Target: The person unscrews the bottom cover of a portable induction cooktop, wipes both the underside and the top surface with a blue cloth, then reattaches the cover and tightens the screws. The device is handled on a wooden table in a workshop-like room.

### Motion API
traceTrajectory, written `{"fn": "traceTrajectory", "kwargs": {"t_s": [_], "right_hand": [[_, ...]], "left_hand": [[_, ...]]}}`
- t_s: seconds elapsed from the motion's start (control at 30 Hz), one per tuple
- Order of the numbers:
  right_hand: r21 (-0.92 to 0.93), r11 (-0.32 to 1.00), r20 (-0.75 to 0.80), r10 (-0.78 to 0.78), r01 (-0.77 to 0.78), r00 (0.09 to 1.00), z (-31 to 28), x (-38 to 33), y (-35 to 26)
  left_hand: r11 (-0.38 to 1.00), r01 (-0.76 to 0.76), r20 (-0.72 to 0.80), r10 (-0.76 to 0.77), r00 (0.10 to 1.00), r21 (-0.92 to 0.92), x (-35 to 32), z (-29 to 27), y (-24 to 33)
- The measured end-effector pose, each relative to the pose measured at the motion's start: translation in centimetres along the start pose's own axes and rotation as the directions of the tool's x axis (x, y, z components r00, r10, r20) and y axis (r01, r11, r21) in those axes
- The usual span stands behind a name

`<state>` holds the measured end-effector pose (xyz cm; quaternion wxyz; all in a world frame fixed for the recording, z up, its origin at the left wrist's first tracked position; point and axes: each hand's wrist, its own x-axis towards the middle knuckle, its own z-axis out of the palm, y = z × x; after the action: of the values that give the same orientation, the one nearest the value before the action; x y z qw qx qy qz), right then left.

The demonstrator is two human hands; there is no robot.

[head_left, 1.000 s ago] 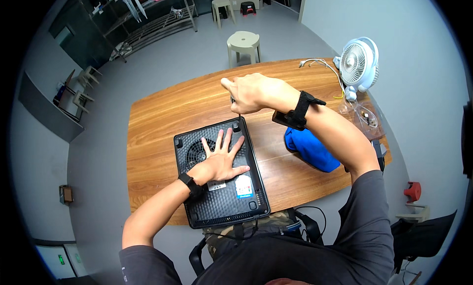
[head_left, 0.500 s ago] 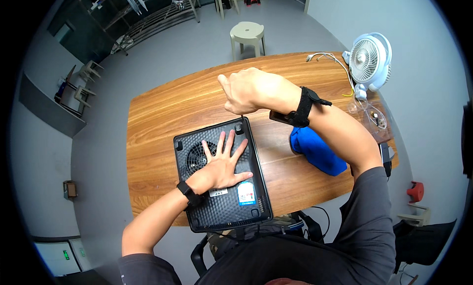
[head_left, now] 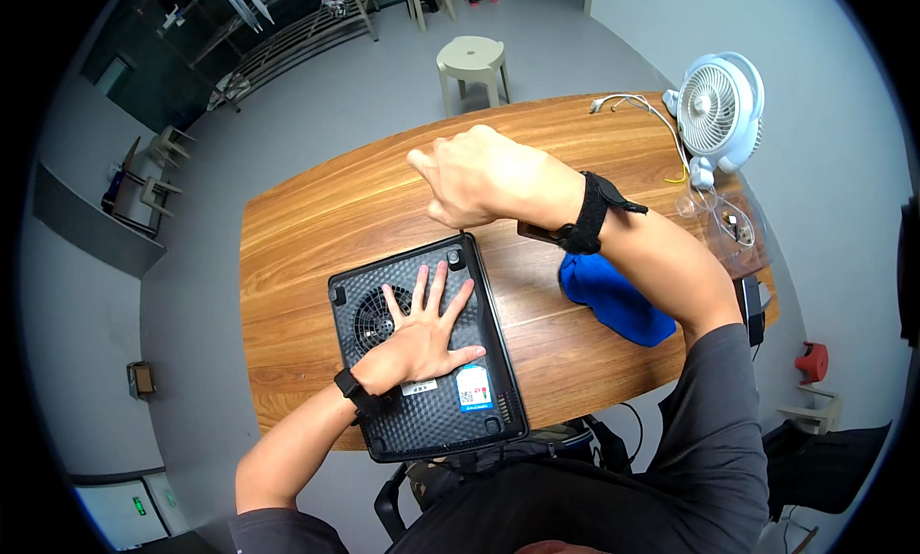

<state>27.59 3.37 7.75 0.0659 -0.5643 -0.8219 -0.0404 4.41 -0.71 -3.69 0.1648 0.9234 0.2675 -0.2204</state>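
While the wood-grain tabletop (head_left: 546, 381) is spread across the middle of the view, a black laptop cooling pad (head_left: 422, 427) is laid underside up at its near edge, left of centre. The pad is touched, apparently steadied, by the left hand (head_left: 422, 343), which is laid flat with fingers spread. The right hand (head_left: 479, 180) is curled closed above the pad's far right corner; what it grips is mostly hidden, though a thin dark shaft (head_left: 462, 232) is seen just beneath it. Work is judged to be under way at that corner: no part is seen lifted off, and what is finished or left cannot be told.

Beyond, a pale stool (head_left: 470, 57) is seen. At the far right, a white desk fan (head_left: 714, 103) is stood near a clear plastic bag (head_left: 743, 252). A blue cloth pouch (head_left: 618, 300) is partly covered by the right forearm. The round fan grille (head_left: 374, 314) is partly hidden by the left hand.
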Motion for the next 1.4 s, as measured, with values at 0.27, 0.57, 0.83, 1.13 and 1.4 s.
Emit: {"fn": "traceTrajectory", "kwargs": {"t_s": [0.27, 0.57, 0.83, 1.13, 1.4], "right_hand": [[0.127, 0.991, 0.302, 0.000, -0.041, 0.953, -1.0, 1.5, 0.2], [0.119, 0.982, 0.363, 0.097, -0.149, 0.927, -2.8, -0.2, -0.8], [0.075, 0.991, 0.294, 0.083, -0.109, 0.952, -1.4, 0.6, 0.3], [0.156, 0.984, 0.173, 0.060, -0.088, 0.983, -0.6, -0.8, 0.5], [0.228, 0.962, 0.375, 0.055, -0.149, 0.925, -1.4, 0.4, 0.0]], "left_hand": [[1.000, -0.001, -0.022, 0.001, 1.000, -0.031, 0.0, 0.2, 0.1], [1.000, 0.007, 0.011, -0.007, 1.000, -0.015, 0.1, -0.2, 0.5], [1.000, -0.001, -0.014, 0.001, 1.000, -0.030, 0.3, 0.2, 0.5], [1.000, 0.003, 0.017, -0.003, 1.000, -0.020, 0.4, 0.0, 0.9], [1.000, 0.003, 0.022, -0.002, 1.000, -0.025, 0.6, 0.2, 0.8]]}}
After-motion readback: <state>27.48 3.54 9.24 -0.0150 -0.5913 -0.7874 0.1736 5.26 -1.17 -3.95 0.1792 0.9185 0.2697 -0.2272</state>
